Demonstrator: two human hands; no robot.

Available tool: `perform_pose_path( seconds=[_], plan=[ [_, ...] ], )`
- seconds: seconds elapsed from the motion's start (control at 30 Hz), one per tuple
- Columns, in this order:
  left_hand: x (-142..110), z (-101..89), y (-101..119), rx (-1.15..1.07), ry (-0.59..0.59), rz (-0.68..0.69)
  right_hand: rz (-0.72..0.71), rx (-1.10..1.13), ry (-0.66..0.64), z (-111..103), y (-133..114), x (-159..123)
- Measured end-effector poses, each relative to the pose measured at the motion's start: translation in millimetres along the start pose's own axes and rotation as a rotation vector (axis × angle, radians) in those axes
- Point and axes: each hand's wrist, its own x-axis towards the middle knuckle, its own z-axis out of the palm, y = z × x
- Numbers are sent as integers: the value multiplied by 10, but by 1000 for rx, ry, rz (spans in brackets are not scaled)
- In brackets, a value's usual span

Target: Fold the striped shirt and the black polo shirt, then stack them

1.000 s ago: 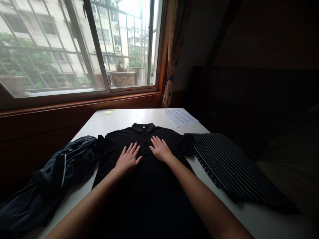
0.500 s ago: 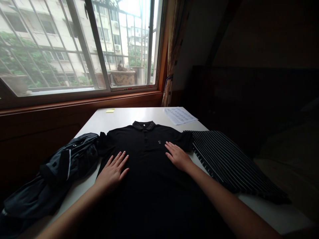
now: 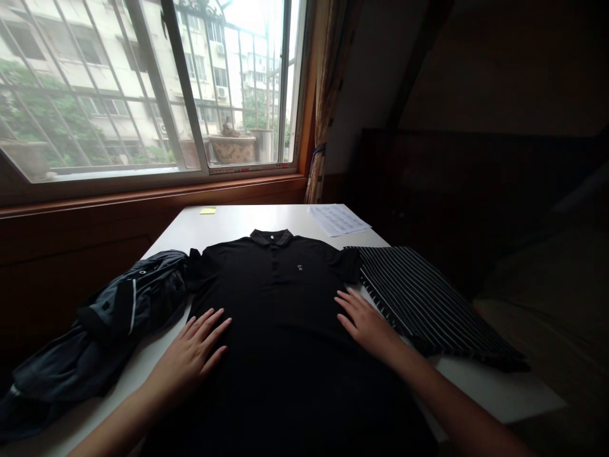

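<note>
A black polo shirt (image 3: 276, 317) lies spread face up on the white table, its collar toward the window and its short sleeves out to the sides. A small light logo marks its chest. My left hand (image 3: 193, 349) rests open on the shirt's left side, fingers stretched out. Across from it, my right hand (image 3: 364, 320) lies open at the shirt's right edge, below the sleeve, fingertips on the fabric. Neither hand grips anything. The shirt's lower part fades into shadow between my forearms.
Crumpled dark clothing (image 3: 114, 317) lies along the table's left side. A black-and-white striped cloth (image 3: 428, 298) covers the right side, close to the shirt's sleeve. Printed papers (image 3: 339, 219) and a yellow sticky note (image 3: 208, 210) lie at the far end of the white table (image 3: 233, 217).
Both hands have slid outward and nearer to me over the shirt, the left one leftward and the right one rightward. The view has shifted slightly.
</note>
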Motion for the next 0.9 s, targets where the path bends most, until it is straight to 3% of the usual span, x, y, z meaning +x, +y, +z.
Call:
perform_pose_path(
  seconds=[0.17, 0.27, 0.4, 0.6, 0.9],
  plan=[
    [596, 23, -63, 14, 25, -173, 44, 3, 43, 14, -204, 601],
    [1088, 72, -112, 5, 39, -393, 128, 9, 38, 169, -288, 1061],
    [1590, 181, -194, 16, 77, -512, 257, -4, 87, 405, -323, 1571],
    [1944, 344, -451, -12, 58, -599, 388, -6, 131, 584, -183, 2026],
    [2291, 491, -914, -52, -15, -700, 439, -8, 150, 712, 106, 2432]
  ],
)
